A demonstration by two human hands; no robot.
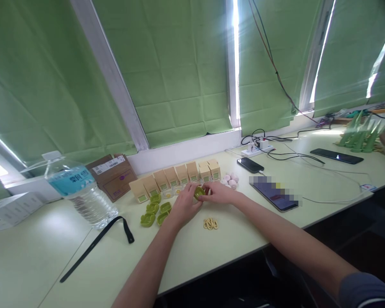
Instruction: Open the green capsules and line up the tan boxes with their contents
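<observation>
Loose cups (154, 211) are shown on the surface (35, 248), just left of the left hand (183, 206). A single cup (199, 192) is pinched between the fingertips of that hand and of the right hand (220, 193), both curled partly closed upon it, neither nearer. It is held low, just before the row of boxes (176, 175).

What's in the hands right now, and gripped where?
A small green piece, held at its opposite sides between the left hand and right hand; finer grip detail is too small to tell.
</observation>
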